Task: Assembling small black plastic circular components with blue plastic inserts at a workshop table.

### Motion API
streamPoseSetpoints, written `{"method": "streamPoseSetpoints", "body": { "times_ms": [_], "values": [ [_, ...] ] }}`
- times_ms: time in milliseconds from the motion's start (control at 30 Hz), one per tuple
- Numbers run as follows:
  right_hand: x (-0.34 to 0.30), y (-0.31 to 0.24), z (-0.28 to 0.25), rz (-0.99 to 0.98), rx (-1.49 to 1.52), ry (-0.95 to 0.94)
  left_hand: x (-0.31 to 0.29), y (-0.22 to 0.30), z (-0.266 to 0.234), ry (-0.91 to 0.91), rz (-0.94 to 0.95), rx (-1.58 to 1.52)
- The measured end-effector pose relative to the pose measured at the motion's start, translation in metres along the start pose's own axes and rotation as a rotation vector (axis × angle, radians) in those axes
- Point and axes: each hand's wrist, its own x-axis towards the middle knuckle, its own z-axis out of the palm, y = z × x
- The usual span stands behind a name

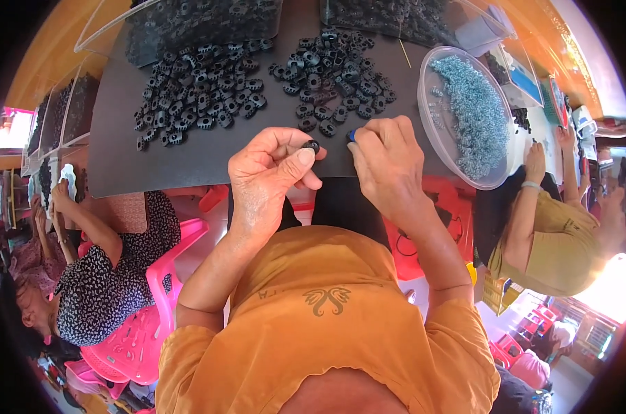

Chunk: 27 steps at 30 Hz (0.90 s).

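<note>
My left hand (259, 176) pinches a small black plastic part (311, 145) between thumb and fingertips, above the table's near edge. Close to its right, my right hand (390, 162) is closed with the knuckles up. A bit of something blue and dark (352, 135) sticks out at its fingertips; the rest is hidden by the fingers. Beyond my hands lie two loose piles of black plastic parts, a broad left pile (199, 93) and a smaller right pile (337, 79). To the right, a round clear dish (432, 141) holds a heap of tiny pale-blue translucent pieces (472, 114).
Clear bins (280, 27) of black parts stand at the table's far side. A thin yellowish stick (405, 53) lies near the dish. People sit close by on both sides, one at left on a pink chair (168, 276), one at right in an olive shirt (558, 241).
</note>
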Motion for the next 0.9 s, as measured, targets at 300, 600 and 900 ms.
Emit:
{"method": "streamPoseSetpoints", "body": {
  "times_ms": [300, 600, 900],
  "values": [
    [-0.001, 0.001, -0.001, 0.141, 0.090, 0.081, -0.002, 0.001, 0.001, -0.010, 0.014, 0.019],
    [0.008, -0.002, 0.002, 0.050, -0.083, -0.062, -0.002, -0.001, 0.000, -0.035, 0.044, 0.004],
    [0.019, -0.003, -0.007, -0.075, -0.096, -0.153, 0.000, -0.002, 0.001, -0.007, 0.052, -0.006]
  ]
}}
